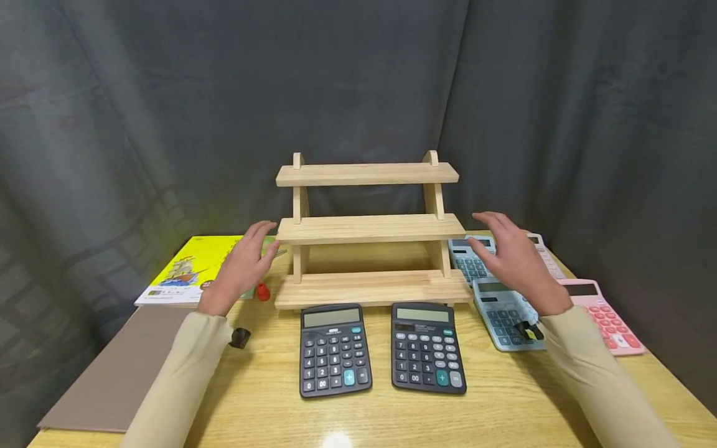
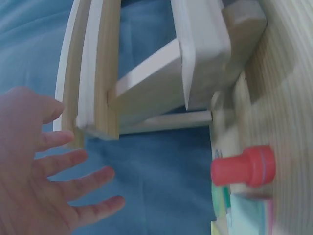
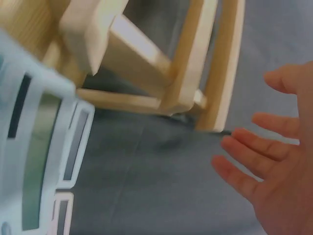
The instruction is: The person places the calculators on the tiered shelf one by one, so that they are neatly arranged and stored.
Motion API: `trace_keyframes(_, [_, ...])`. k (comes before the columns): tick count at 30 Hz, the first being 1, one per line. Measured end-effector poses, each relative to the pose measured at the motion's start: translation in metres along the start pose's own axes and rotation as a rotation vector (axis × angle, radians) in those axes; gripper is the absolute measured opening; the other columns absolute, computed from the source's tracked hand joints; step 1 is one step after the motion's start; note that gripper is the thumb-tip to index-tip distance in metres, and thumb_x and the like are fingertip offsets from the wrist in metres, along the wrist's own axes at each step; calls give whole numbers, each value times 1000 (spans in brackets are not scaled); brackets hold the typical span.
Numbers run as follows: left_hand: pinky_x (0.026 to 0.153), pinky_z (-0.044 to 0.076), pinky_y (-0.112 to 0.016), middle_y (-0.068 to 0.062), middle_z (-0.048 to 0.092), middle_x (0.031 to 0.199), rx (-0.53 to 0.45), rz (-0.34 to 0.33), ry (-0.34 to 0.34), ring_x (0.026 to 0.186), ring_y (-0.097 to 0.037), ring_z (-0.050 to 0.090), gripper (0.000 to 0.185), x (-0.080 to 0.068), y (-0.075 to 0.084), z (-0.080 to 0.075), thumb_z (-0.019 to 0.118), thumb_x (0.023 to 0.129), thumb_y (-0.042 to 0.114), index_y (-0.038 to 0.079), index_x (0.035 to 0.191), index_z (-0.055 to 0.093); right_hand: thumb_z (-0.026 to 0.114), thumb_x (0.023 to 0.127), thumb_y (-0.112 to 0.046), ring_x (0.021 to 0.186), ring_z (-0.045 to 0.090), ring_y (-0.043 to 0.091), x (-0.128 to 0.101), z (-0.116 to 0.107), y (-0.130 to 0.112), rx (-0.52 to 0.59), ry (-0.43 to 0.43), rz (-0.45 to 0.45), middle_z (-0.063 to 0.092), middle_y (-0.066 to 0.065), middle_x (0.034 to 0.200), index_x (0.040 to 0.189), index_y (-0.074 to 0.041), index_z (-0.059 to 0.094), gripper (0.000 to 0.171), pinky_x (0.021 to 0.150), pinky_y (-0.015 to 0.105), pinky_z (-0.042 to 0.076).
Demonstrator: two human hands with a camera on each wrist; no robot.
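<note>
Wooden table (image 1: 504, 410) against dark curtain (image 1: 358, 81). Three-tier wooden shelf rack (image 1: 366, 229) standing upright mid-table, all three tiers bare. Left hand (image 1: 242, 267) just off left end of middle tier, fingers spread and nearly straight, palm toward rack, holding nothing; fingertips close to the board end, contact not resolvable in head view, a sliver of gap visible in left wrist view (image 2: 44, 166). Right hand (image 1: 512, 258) off right end of same tier, fingers likewise splayed and straight, nothing gripped, clear gap to rack (image 3: 195, 63) in right wrist view (image 3: 274, 166). Rack sits between both palms. Grey-brown board (image 1: 112, 373) lying flat at left table edge. Yellow book (image 1: 193, 267) behind left hand. Two black calculators (image 1: 334, 350) (image 1: 427, 346) side by side just before bottom tier. Blue calculator (image 1: 501, 311) under right wrist, another blue one (image 1: 467, 258) behind it beside rack, pink calculator (image 1: 602, 314) further right. Small red cap-like piece (image 1: 262, 290) (image 2: 244, 166) on table near rack's left foot.
</note>
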State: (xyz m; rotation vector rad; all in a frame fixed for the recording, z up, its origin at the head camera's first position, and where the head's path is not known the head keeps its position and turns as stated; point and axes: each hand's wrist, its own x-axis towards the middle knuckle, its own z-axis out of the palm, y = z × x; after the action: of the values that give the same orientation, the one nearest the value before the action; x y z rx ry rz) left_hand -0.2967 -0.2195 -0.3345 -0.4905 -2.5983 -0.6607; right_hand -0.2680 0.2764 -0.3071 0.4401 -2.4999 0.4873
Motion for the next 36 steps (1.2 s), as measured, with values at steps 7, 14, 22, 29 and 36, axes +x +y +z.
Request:
trace_keyframes(7, [114, 34, -58, -20, 39, 154, -105, -6, 57, 139, -39, 39, 50, 7, 9, 10, 51, 107, 25, -2, 149, 43, 69, 97, -27, 126, 52, 43, -3, 5, -30, 24, -42, -109, 52, 25, 139, 140, 4, 52, 56, 102, 63, 44])
trace_keyframes(14, [111, 36, -59, -23, 39, 153, -204, -5, 140, 132, -43, 46, 44, 16, 9, 23, 48, 107, 20, -5, 144, 48, 66, 99, -34, 130, 50, 41, -17, 23, -66, 125, -166, -167, 52, 21, 142, 142, 1, 51, 58, 105, 60, 43])
trace_keyframes(22, [98, 52, -54, -16, 36, 157, -463, -107, 114, 126, -39, 53, 39, 16, 5, 34, 44, 109, 18, -3, 141, 52, 59, 102, -45, 132, 51, 33, -48, 40, -103, 181, -335, -182, 50, 15, 146, 147, -4, 48, 62, 107, 52, 46])
trace_keyframes(29, [85, 58, -48, -16, 31, 160, -656, -163, 90, 119, -43, 58, 40, 10, 15, 28, 42, 110, 13, -8, 144, 48, 55, 102, -52, 135, 48, 30, -65, 49, -131, 248, -414, -138, 46, 13, 151, 147, -3, 47, 67, 108, 50, 44])
trace_keyframes(36, [91, 53, -60, -12, 26, 163, -787, -232, 85, 126, -47, 54, 45, 11, 3, 44, 44, 110, 25, 4, 150, 44, 60, 101, -46, 140, 41, 33, -79, 58, -162, 382, -522, -7, 43, 17, 152, 149, 0, 44, 68, 112, 53, 39])
